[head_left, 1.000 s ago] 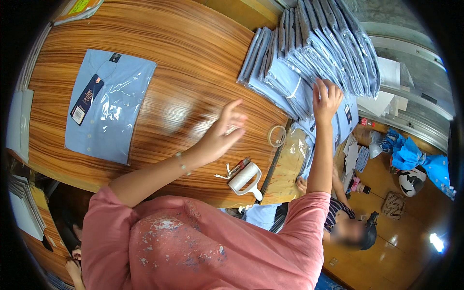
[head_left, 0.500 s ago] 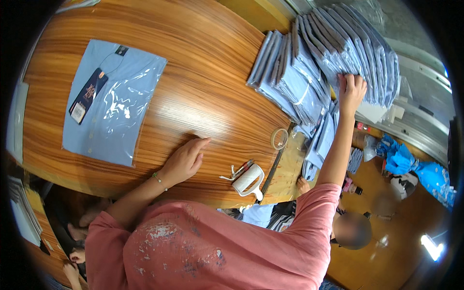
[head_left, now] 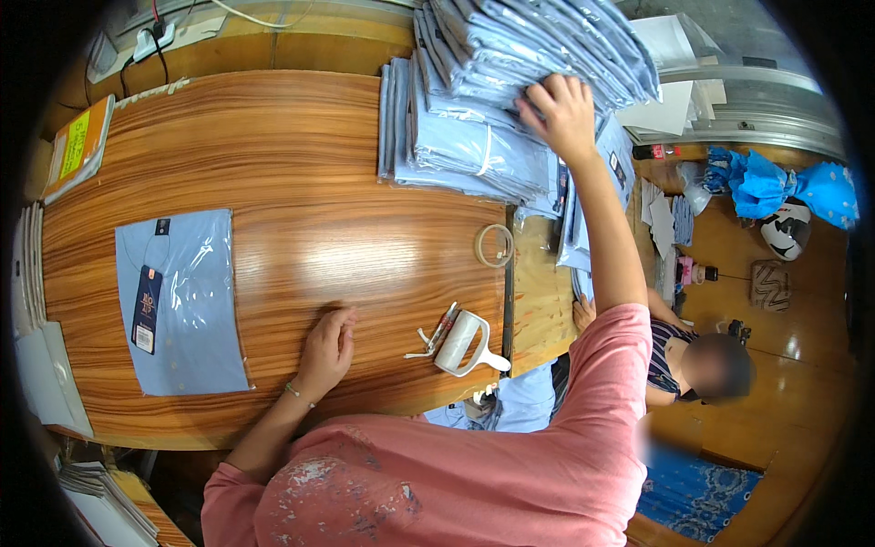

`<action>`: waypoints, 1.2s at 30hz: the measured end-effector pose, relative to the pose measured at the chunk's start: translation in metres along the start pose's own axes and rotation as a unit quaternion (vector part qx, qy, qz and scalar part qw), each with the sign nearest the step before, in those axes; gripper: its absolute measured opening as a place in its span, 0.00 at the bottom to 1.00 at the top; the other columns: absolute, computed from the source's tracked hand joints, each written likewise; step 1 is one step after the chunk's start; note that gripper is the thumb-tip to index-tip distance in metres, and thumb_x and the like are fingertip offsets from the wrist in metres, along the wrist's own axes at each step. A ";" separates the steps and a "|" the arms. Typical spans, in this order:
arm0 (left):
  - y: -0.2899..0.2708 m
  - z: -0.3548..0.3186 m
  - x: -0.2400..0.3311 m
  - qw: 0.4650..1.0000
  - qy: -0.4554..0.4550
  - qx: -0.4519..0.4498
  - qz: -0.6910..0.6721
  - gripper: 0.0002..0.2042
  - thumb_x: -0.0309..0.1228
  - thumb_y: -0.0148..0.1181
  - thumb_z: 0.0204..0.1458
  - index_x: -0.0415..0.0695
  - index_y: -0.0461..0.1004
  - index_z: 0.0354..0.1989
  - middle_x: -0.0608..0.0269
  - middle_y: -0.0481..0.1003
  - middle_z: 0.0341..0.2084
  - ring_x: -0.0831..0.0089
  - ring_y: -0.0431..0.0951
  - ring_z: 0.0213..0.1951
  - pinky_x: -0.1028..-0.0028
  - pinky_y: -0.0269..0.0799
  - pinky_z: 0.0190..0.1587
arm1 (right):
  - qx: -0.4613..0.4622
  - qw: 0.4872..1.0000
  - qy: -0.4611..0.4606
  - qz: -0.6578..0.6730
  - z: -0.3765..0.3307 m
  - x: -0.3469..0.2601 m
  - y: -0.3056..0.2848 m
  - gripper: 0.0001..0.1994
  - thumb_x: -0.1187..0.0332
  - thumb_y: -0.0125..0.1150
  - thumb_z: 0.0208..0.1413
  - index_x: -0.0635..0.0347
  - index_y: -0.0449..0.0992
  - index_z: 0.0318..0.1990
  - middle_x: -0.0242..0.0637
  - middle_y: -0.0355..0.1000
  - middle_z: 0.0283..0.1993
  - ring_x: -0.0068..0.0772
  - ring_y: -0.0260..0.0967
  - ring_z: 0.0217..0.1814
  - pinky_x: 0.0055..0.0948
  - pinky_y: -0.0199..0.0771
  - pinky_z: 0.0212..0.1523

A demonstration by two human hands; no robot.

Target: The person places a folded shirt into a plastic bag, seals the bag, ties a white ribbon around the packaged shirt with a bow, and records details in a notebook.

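Note:
My right hand (head_left: 561, 117) reaches to a tall pile of folded light-blue shirts (head_left: 547, 50) in clear plastic bags. Its fingers are apart and rest against the pile's near side, holding nothing. Close to the table's near edge, my left hand (head_left: 328, 348) lies with its fingers loosely curled together and nothing in them. To its left a single bagged blue shirt (head_left: 196, 301) lies flat, a dark hang tag (head_left: 147, 310) on its front. A lower stack of bagged shirts (head_left: 474, 150), one with a white band around it, sits beside the tall pile.
A white-handled lint roller (head_left: 463, 343), a small red-handled tool (head_left: 442, 330) and a roll of tape (head_left: 494, 245) lie on the wooden table (head_left: 301, 164). Papers and books (head_left: 77, 150) edge its left side. Another person (head_left: 670, 356) sits at the right, one hand near the table.
The view has swung right and down, so the table's contents appear shifted. My right hand has come off its hold on the pile, fingers spreading. My left hand stays on the table.

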State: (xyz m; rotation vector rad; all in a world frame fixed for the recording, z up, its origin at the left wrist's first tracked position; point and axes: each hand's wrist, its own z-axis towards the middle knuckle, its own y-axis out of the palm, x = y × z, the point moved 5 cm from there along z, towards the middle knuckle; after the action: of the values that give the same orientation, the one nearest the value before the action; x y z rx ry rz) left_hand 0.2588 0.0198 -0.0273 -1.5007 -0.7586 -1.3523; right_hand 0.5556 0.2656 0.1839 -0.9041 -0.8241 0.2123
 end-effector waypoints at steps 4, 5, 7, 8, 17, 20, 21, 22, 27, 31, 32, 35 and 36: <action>-0.001 0.000 0.002 1.000 -0.002 -0.002 0.001 0.18 0.17 0.48 0.50 0.37 0.62 0.52 0.52 0.72 0.38 0.59 0.74 0.41 0.66 0.70 0.44 | -0.002 1.000 0.000 -0.004 -0.023 -0.008 0.011 0.13 0.57 0.64 0.44 0.45 0.72 0.36 0.31 0.65 0.39 0.33 0.61 0.43 0.36 0.58 0.42; -0.001 -0.001 0.002 1.000 -0.002 -0.003 -0.002 0.18 0.17 0.48 0.50 0.37 0.62 0.52 0.52 0.72 0.38 0.59 0.74 0.41 0.66 0.70 0.44 | 0.012 1.000 -0.008 -0.007 -0.029 -0.008 0.014 0.14 0.57 0.64 0.44 0.44 0.72 0.38 0.30 0.65 0.42 0.32 0.62 0.45 0.37 0.58 0.44; -0.001 -0.002 0.001 1.000 -0.003 -0.004 0.004 0.19 0.17 0.48 0.50 0.37 0.62 0.52 0.51 0.72 0.38 0.59 0.74 0.41 0.65 0.70 0.44 | 0.039 0.999 -0.026 -0.016 -0.037 -0.009 0.017 0.16 0.56 0.65 0.43 0.40 0.73 0.42 0.29 0.66 0.47 0.31 0.61 0.49 0.38 0.57 0.48; 0.000 -0.002 0.000 1.000 -0.004 -0.004 0.007 0.19 0.17 0.48 0.50 0.38 0.62 0.52 0.51 0.72 0.38 0.59 0.74 0.41 0.65 0.70 0.44 | 0.052 0.998 -0.036 -0.021 -0.040 -0.011 0.017 0.17 0.56 0.65 0.43 0.39 0.73 0.43 0.28 0.65 0.49 0.30 0.61 0.50 0.38 0.56 0.49; -0.001 -0.002 -0.001 1.000 0.005 0.010 0.004 0.19 0.17 0.47 0.51 0.37 0.62 0.53 0.51 0.72 0.38 0.60 0.74 0.41 0.65 0.70 0.44 | 0.050 0.993 -0.071 -0.081 -0.032 -0.022 0.028 0.21 0.61 0.59 0.46 0.26 0.71 0.49 0.22 0.64 0.53 0.25 0.60 0.53 0.42 0.51 0.56; -0.001 -0.001 0.001 1.000 -0.011 0.007 -0.002 0.19 0.17 0.48 0.51 0.37 0.61 0.53 0.51 0.72 0.37 0.60 0.74 0.41 0.66 0.70 0.44 | 0.078 0.993 -0.066 -0.062 -0.039 -0.025 0.022 0.20 0.62 0.58 0.47 0.24 0.71 0.49 0.21 0.64 0.53 0.25 0.60 0.54 0.43 0.49 0.58; -0.001 -0.001 0.000 1.000 -0.007 0.011 -0.003 0.19 0.17 0.48 0.51 0.37 0.62 0.53 0.52 0.72 0.37 0.60 0.74 0.41 0.66 0.71 0.44 | 0.094 0.992 -0.066 -0.058 -0.041 -0.026 0.020 0.20 0.62 0.58 0.48 0.24 0.71 0.49 0.21 0.64 0.53 0.25 0.60 0.54 0.44 0.48 0.59; -0.001 -0.002 -0.001 1.000 -0.003 0.016 -0.003 0.19 0.17 0.48 0.51 0.37 0.62 0.53 0.52 0.72 0.37 0.61 0.75 0.41 0.66 0.71 0.44 | 0.110 0.991 -0.052 -0.052 -0.045 -0.026 0.022 0.20 0.61 0.58 0.48 0.23 0.70 0.51 0.22 0.64 0.54 0.26 0.58 0.58 0.48 0.43 0.63; -0.001 -0.001 0.000 1.000 0.001 0.022 -0.007 0.18 0.17 0.48 0.51 0.37 0.62 0.52 0.52 0.72 0.37 0.61 0.75 0.39 0.67 0.71 0.44 | 0.033 0.997 -0.029 -0.056 -0.040 -0.021 0.034 0.25 0.59 0.58 0.48 0.21 0.65 0.56 0.24 0.59 0.62 0.28 0.51 0.67 0.60 0.29 0.66; -0.001 -0.002 -0.001 1.000 -0.001 0.021 -0.003 0.18 0.17 0.48 0.51 0.37 0.62 0.52 0.52 0.72 0.37 0.61 0.75 0.39 0.68 0.72 0.43 | -0.019 0.996 -0.034 -0.081 -0.039 -0.015 0.051 0.29 0.58 0.55 0.49 0.18 0.58 0.61 0.23 0.54 0.65 0.29 0.47 0.69 0.67 0.29 0.63; 0.000 -0.002 -0.002 1.000 -0.002 0.024 -0.003 0.18 0.17 0.48 0.51 0.37 0.62 0.52 0.52 0.72 0.37 0.61 0.75 0.39 0.68 0.72 0.43 | -0.019 0.995 -0.034 -0.090 -0.037 -0.016 0.054 0.29 0.58 0.54 0.50 0.18 0.58 0.61 0.23 0.53 0.66 0.29 0.46 0.70 0.68 0.29 0.62; 0.001 -0.003 -0.005 0.999 0.002 0.034 -0.015 0.18 0.17 0.48 0.51 0.37 0.63 0.52 0.52 0.73 0.37 0.61 0.75 0.40 0.67 0.72 0.43 | -0.011 0.996 -0.016 -0.085 -0.038 -0.017 0.058 0.30 0.57 0.55 0.49 0.17 0.56 0.62 0.22 0.50 0.68 0.29 0.44 0.71 0.69 0.28 0.62; 0.001 -0.003 -0.005 0.999 0.000 0.030 -0.011 0.18 0.17 0.48 0.51 0.37 0.63 0.52 0.52 0.73 0.37 0.61 0.75 0.40 0.67 0.72 0.43 | -0.007 0.997 -0.006 -0.077 -0.038 -0.017 0.059 0.31 0.56 0.56 0.49 0.16 0.55 0.62 0.22 0.48 0.69 0.29 0.43 0.71 0.70 0.28 0.61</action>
State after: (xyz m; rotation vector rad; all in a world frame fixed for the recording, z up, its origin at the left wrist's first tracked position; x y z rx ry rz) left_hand 0.2574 0.0172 -0.0321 -1.4493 -0.8105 -1.3333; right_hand 0.5812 0.2707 0.1164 -0.8488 -0.9033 0.0784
